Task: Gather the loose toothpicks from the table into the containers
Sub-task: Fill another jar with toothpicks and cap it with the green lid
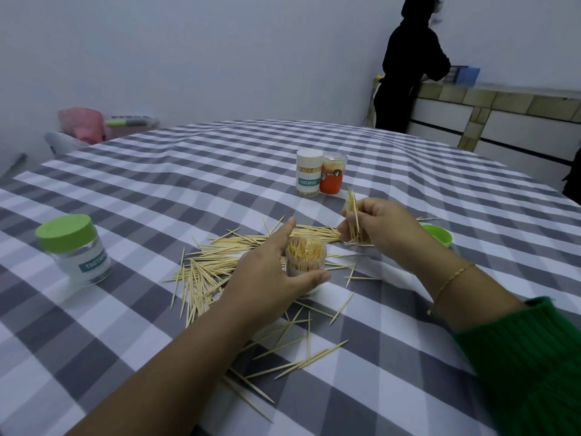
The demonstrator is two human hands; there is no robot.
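a: what has the right hand (382,229) got?

b: a small bundle of toothpicks (353,215), pinched upright between fingers and thumb, tips standing above the knuckles. i'd say upright so the ends line up and the lot can drop in together.

a: and the left hand (270,272)?

b: it wraps around the open container (305,258), thumb on the near side, fingers round the far side. the container stands on the checked tablecloth (157,196), already well packed with toothpicks standing on end. the hold looks meant to steady it against tipping while more go in.

a: how near is the bundle to it?

b: just beside, up and to the right of the mouth, not yet over it.

a: what is left on the table?

b: plenty. loose toothpicks (204,272) lie scattered left of the container, behind it, and in front towards the camera.

a: other containers?

b: a green-lidded jar (74,247) to the left, closed; a white container (309,173) and an orange container (334,174) touching side by side further back. a green lid (438,235) lies behind the right wrist, likely off the open one.

a: anything else?

b: a person in dark clothes (408,64) stands at a counter in the far corner.
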